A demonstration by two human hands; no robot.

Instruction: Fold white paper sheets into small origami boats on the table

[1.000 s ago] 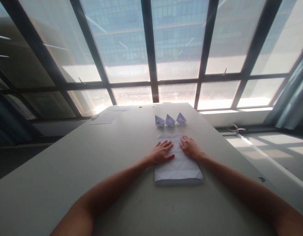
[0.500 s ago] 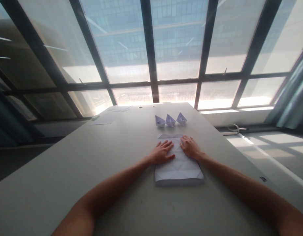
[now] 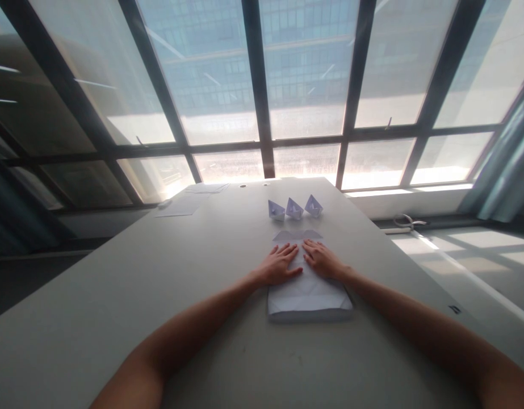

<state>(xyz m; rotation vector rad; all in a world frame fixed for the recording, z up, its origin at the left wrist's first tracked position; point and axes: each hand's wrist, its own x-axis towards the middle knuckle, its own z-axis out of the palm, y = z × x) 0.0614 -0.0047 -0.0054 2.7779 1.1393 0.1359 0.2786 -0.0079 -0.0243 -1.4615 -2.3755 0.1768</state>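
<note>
A creased sheet of white paper [image 3: 310, 298] lies on the table in front of me, its near edge lifted slightly. My left hand [image 3: 281, 264] rests flat on the sheet's left side with the fingers spread. Over its right side my right hand [image 3: 323, 260] lies palm down, fingers stretched toward the middle. The two hands are close together but apart, and they hide the centre of the sheet. Beyond the fingertips the far edge shows folded corners. Three folded paper boats [image 3: 294, 209] stand in a row just past the sheet.
The long white table [image 3: 193, 272] runs toward tall windows. Loose white sheets [image 3: 180, 207] lie at its far left. Two small round holes are near the far edge. A cable [image 3: 409, 221] lies beyond the table on the right, and curtains [image 3: 500, 176] hang at the sides.
My right hand has slid left and slightly toward me across the paper, nearer to my left hand. My left hand has stayed in place.
</note>
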